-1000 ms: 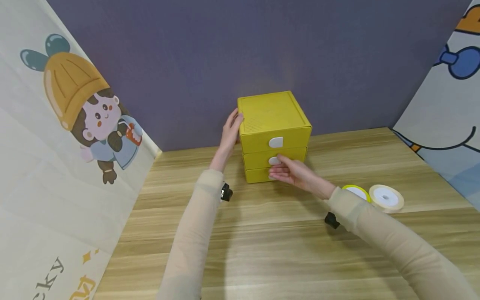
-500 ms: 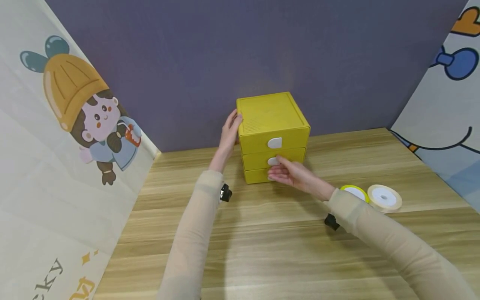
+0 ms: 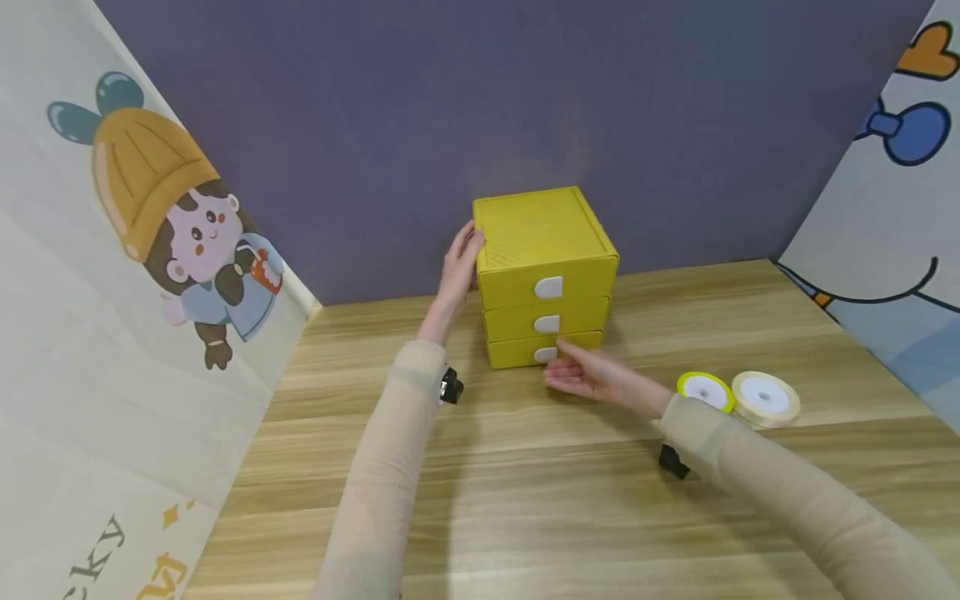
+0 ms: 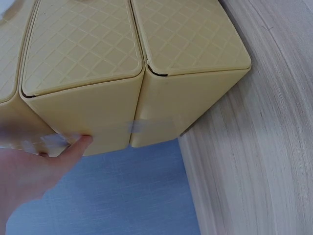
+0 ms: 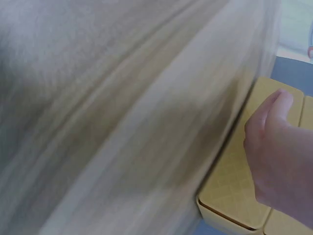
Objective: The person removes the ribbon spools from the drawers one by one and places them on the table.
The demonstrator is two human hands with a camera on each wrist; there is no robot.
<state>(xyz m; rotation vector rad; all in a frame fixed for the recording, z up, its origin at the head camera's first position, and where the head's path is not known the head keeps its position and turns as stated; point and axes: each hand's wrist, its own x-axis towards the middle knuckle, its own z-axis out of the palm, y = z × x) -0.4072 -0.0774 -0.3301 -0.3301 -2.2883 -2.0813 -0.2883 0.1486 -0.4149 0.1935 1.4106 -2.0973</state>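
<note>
A yellow cabinet [image 3: 540, 229] of three stacked drawers stands on the wooden table against the back wall; all three drawers look closed. Each has a white tab handle, the lowest handle [image 3: 545, 355] being partly beside my right thumb. My left hand [image 3: 457, 267] rests on the cabinet's left side, its fingers flat along the wall. In the left wrist view, a strip of clear tape [image 4: 137, 126] crosses that side. My right hand [image 3: 596, 375] is in front of the bottom drawer [image 5: 230, 196], fingers slightly bent and holding nothing; whether the thumb touches the drawer I cannot tell.
Two ribbon-like rolls lie flat to the right of my right wrist: a yellow-rimmed roll [image 3: 705, 392] and a cream roll [image 3: 765, 398]. The blue-purple wall [image 3: 375, 150] rises directly behind the cabinet. Printed white panels [image 3: 60, 333] bound the table on both sides.
My right hand has left the middle drawer's handle and dropped to the bottom drawer's level. The left hand has stayed on the cabinet's side.
</note>
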